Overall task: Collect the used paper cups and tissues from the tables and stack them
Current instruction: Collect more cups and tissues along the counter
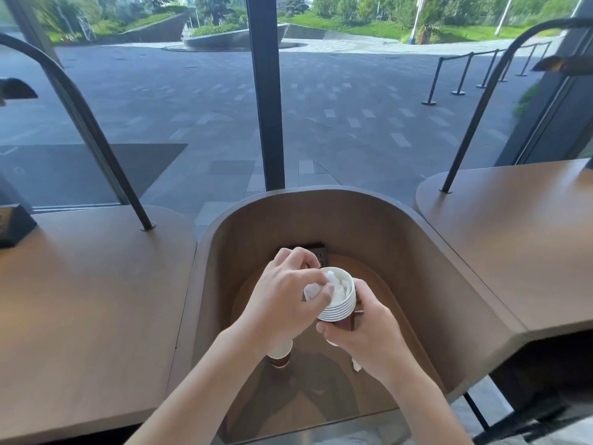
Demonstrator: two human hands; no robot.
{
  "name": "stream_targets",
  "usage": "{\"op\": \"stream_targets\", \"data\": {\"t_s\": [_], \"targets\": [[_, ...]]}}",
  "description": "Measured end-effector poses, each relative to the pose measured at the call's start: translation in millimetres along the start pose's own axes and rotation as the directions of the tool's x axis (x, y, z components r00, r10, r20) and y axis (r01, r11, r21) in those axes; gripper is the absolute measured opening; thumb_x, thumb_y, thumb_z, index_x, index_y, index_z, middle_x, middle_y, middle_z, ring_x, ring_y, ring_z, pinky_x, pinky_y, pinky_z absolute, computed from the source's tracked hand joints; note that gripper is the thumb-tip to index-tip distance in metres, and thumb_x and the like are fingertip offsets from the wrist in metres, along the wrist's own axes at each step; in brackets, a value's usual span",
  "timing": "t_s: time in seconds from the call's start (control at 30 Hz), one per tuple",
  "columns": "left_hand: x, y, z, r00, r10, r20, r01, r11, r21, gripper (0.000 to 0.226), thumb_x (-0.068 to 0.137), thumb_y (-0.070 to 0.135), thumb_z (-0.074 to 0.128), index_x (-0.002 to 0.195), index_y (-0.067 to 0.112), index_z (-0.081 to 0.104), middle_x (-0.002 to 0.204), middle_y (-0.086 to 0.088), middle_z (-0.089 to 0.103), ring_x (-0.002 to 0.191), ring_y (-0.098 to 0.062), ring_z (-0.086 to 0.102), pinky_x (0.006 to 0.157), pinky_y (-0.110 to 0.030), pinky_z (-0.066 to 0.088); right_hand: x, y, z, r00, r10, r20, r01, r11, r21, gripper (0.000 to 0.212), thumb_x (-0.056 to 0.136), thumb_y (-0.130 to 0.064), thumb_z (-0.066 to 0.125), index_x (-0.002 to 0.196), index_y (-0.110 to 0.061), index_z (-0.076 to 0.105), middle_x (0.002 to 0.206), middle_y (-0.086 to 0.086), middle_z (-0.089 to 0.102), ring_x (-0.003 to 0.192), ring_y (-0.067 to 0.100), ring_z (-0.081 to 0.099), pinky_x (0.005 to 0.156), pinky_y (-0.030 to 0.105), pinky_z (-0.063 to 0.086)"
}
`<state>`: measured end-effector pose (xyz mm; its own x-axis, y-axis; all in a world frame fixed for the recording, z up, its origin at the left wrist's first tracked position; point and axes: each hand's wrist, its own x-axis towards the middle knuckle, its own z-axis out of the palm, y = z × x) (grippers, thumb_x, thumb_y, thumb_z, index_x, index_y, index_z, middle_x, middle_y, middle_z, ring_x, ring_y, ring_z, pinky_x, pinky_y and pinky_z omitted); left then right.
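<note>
**Nested stack and its surroundings, head view.** The stack of paper cups [340,305] sits centre frame, tilted, above the sunken middle desk [378,303]. About six white rolled rims lie in close rings, and a dark red wall shows below them. A crumpled white tissue [338,282], soft and creased, fills the mouth of the top cup.

The left hand [285,293] reaches over the rim. Its fingers are curled, with thumb and forefinger pinching a wad of tissue at the cup's mouth. The right hand [362,332] holds the stack from below, its fingers wrapped round the red wall.

Beneath the left wrist a single cup [280,353] with a white lining and red wall rests on the glossy brown surface, which mirrors it. Whether it stands upright cannot be told. A small white tissue scrap [356,365] lies near the right wrist.

A smooth curved wooden wall [321,216] rings this desk and carries a black socket panel [316,250]. Matt wood-grain desks with rounded ends flank it to the left [96,300] and right [513,252]. From each rises a bent dark metal lamp arm [96,133]. Beyond them is a window with a black mullion [266,91], and grey block paving [353,107] lies outside.
</note>
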<state>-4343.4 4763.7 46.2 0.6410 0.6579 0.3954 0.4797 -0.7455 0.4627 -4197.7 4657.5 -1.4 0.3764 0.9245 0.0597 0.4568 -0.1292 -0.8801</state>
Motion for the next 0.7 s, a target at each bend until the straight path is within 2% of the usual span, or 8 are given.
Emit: {"op": "stream_targets", "data": {"t_s": [0.1, 0.23, 0.3, 0.33, 0.4, 0.5, 0.6, 0.7], "targets": [[-0.4, 7.6, 8.6, 0.995, -0.032, 0.099, 0.035, 0.999, -0.031, 0.037, 0.091, 0.057, 0.044, 0.09, 0.037, 0.075, 0.132, 0.02, 0.049, 0.126, -0.002, 0.034, 0.103, -0.033, 0.038, 1.1, 8.4, -6.8, 1.0, -0.008, 0.0, 0.008, 1.0, 0.016, 0.063, 0.067, -0.042, 0.086, 0.122, -0.047, 0.055, 0.103, -0.017, 0.075, 0.091, 0.013, 0.073, 0.083, 0.042, 0.062], [3.5, 18.0, 24.6, 0.963, -0.09, 0.255, 0.119, 0.988, -0.1, 0.041, 0.093, 0.058, 0.039, 0.066, 0.048, 0.067, 0.146, 0.02, 0.042, 0.136, 0.002, 0.024, 0.109, -0.043, 0.034, 1.7, 20.6, -15.5, 1.0, -0.028, 0.003, 0.028, 0.999, 0.022, 0.064, 0.067, -0.042, 0.088, 0.122, -0.046, 0.056, 0.104, -0.018, 0.074, 0.093, 0.01, 0.073, 0.084, 0.038, 0.061], [5.4, 21.5, 32.8, 0.955, -0.102, 0.28, 0.136, 0.985, -0.103, 0.04, 0.094, 0.058, 0.037, 0.077, 0.047, 0.071, 0.148, 0.019, 0.041, 0.137, 0.002, 0.024, 0.109, -0.042, 0.034, 1.3, 28.3, -21.2, 1.0, -0.014, 0.013, 0.013, 0.999, 0.043, 0.064, 0.067, -0.044, 0.087, 0.123, -0.046, 0.056, 0.105, -0.018, 0.075, 0.095, 0.011, 0.073, 0.085, 0.04, 0.062], [6.1, 23.0, 36.3, 0.958, -0.105, 0.268, 0.137, 0.985, -0.103, 0.04, 0.093, 0.059, 0.037, 0.088, 0.043, 0.073, 0.148, 0.02, 0.041, 0.136, 0.002, 0.025, 0.108, -0.04, 0.036, 1.6, 32.6, -24.9, 1.0, -0.005, 0.015, 0.005, 0.998, 0.057, 0.064, 0.067, -0.044, 0.087, 0.123, -0.045, 0.056, 0.106, -0.018, 0.075, 0.096, 0.011, 0.073, 0.085, 0.041, 0.062], [6.8, 27.1, 41.7, 0.972, -0.114, 0.204, 0.143, 0.981, -0.134, 0.039, 0.093, 0.057, 0.04, 0.097, 0.037, 0.073, 0.144, 0.022, 0.044, 0.133, 0.003, 0.03, 0.104, -0.034, 0.039, 2.7, 40.8, -33.0, 1.0, 0.006, 0.011, -0.007, 0.997, 0.073, 0.065, 0.067, -0.044, 0.087, 0.124, -0.046, 0.056, 0.106, -0.019, 0.074, 0.097, 0.011, 0.072, 0.086, 0.041, 0.062], [10.0, 32.8, 47.1, 0.987, -0.129, 0.093, 0.146, 0.966, -0.212, 0.027, 0.093, 0.048, 0.046, 0.094, 0.037, 0.071, 0.13, 0.026, 0.054, 0.127, 0.001, 0.042, 0.1, -0.027, 0.039, 5.2, 52.4, -46.0, 1.0, 0.03, 0.005, -0.03, 0.995, 0.092, 0.068, 0.063, -0.048, 0.085, 0.125, -0.046, 0.056, 0.107, -0.02, 0.073, 0.099, 0.01, 0.071, 0.087, 0.042, 0.061], [14.2, 32.3, 52.6, 0.991, -0.131, -0.011, 0.124, 0.964, -0.235, 0.02, 0.092, 0.04, 0.051, 0.092, 0.035, 0.071, 0.112, 0.025, 0.063, 0.115, -0.006, 0.056, 0.096, -0.032, 0.047, 8.9, 67.1, -57.1, 0.999, 0.048, -0.003, -0.048, 0.993, 0.105, 0.069, 0.061, -0.047, 0.086, 0.123, -0.045, 0.056, 0.108, -0.02, 0.073, 0.101, 0.012, 0.07, 0.088, 0.044, 0.061], [16.0, 24.5, 61.1, 0.983, -0.167, -0.075, 0.148, 0.966, -0.214, 0.017, 0.092, 0.035, 0.053, 0.09, 0.033, 0.069, 0.102, 0.022, 0.067, 0.104, -0.008, 0.061, 0.087, -0.032, 0.05, 12.0, 81.1, -66.3, 0.998, 0.062, -0.023, -0.059, 0.994, 0.096, 0.066, 0.064, -0.041, 0.089, 0.121, -0.045, 0.057, 0.109, -0.02, 0.073, 0.102, 0.01, 0.07, 0.091, 0.043, 0.061]]}}
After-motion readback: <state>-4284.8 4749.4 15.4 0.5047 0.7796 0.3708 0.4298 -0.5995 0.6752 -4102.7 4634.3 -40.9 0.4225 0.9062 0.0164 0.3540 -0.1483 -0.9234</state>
